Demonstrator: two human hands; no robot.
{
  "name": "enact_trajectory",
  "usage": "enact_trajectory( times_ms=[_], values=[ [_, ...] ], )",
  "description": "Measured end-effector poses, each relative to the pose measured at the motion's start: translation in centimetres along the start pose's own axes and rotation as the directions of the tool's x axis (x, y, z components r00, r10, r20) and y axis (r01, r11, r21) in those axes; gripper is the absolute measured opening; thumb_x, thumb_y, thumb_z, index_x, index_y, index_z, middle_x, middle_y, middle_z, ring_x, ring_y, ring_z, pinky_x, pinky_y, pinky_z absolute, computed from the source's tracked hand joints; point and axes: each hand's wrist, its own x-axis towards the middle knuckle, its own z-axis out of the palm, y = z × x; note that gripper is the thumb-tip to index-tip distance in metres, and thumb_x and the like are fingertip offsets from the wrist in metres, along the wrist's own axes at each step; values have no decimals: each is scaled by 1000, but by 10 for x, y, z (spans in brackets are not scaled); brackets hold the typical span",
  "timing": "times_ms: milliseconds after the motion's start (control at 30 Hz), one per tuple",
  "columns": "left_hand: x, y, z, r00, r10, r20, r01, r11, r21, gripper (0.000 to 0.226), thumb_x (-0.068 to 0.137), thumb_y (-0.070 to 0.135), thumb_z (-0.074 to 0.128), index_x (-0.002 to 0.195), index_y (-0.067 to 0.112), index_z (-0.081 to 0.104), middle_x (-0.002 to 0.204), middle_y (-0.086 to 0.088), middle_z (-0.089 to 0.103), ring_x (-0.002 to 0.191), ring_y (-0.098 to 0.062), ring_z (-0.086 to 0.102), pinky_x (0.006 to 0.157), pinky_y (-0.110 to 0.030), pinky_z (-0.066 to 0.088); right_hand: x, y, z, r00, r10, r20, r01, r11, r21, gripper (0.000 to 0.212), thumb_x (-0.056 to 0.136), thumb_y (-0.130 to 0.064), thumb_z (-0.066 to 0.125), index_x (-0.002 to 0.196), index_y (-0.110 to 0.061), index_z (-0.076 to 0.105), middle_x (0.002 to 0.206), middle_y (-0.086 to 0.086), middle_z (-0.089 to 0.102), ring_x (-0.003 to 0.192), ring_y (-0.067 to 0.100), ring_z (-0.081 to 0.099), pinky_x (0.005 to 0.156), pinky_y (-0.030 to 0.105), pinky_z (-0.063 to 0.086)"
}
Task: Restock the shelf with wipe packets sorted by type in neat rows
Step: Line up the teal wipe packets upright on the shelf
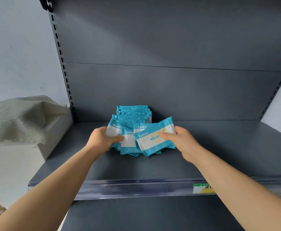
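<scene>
Several blue-and-white wipe packets lie on the dark grey shelf (219, 152), in its middle. A tidy row of packets (133, 112) stands at the back near the shelf's rear panel. In front of it is a loose bunch of packets (128, 140). My left hand (103, 139) grips the left side of that bunch, thumb on top. My right hand (179, 139) holds the right end of the top packet (153, 139), thumb across its white band. That packet lies tilted over the others.
A white box (19, 155) with a beige woven cloth (19, 117) draped on it stands left of the shelf. The shelf's front edge carries a price strip with a green-yellow label (201, 188). A lower shelf (153, 215) shows beneath.
</scene>
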Motion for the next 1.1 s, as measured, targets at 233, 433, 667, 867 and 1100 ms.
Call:
enact_trajectory(
  times_ms=[233,433,667,867,1100],
  values=[
    [-7,-6,-7,995,58,82,-56,998,-22,23,84,37,70,96,18,67,88,2,73,79,-15,70,62,-29,59,-12,6,16,1000,17,5,-16,989,-144,17,80,-10,75,94,-15,69,93,3,75,79,11,72,63,23,57],
    [-11,-8,-19,980,48,191,-61,996,65,20,78,40,76,85,25,65,80,12,69,68,-6,59,50,-18,44,-16,11,34,997,-28,-79,8,971,-238,22,77,-12,78,92,-14,62,93,2,71,82,16,71,68,33,60],
    [-6,-13,-17,986,64,151,-85,987,135,34,74,27,82,100,19,61,92,6,68,78,-14,64,59,-26,52,-19,2,23,978,-124,-168,22,862,-506,24,82,-25,73,83,-5,61,79,3,67,59,8,57,48,24,40],
    [-15,-15,-19,974,92,208,-94,996,2,47,76,51,71,110,23,53,105,9,65,90,-9,63,63,-25,53,-28,4,28,995,31,-93,-63,927,-369,10,91,-14,62,95,-9,54,94,6,66,61,17,71,57,30,59],
    [-3,-23,-18,902,123,414,-179,979,101,87,45,59,89,116,24,53,112,15,69,102,-6,66,91,-36,54,-24,-2,31,999,-40,-9,24,752,-658,61,73,-27,80,123,-19,46,114,-2,61,92,14,64,70,29,54]
  ],
)
